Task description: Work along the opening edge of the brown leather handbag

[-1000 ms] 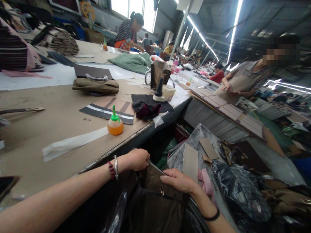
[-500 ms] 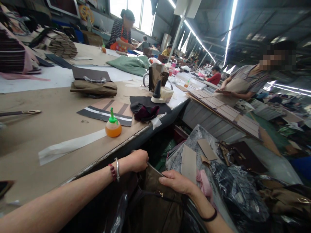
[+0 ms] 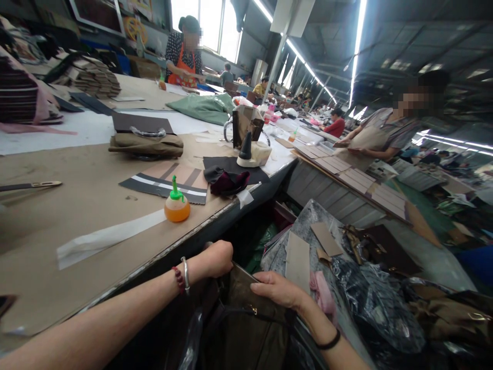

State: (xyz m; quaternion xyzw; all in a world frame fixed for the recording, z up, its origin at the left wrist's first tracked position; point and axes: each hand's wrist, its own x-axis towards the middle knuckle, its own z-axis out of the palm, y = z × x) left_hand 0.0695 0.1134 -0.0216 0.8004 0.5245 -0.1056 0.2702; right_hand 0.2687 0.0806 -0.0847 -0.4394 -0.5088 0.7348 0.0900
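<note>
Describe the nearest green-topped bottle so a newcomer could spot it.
Find the brown-topped table, then its near edge, just beyond the left hand. At the end of a white strip stands a round bottle of orange liquid. Its green top sets it apart from the flat striped panel behind.

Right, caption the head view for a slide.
Two hands hold a dark brown bag beside a worktable bearing an orange-filled bottle.
</note>
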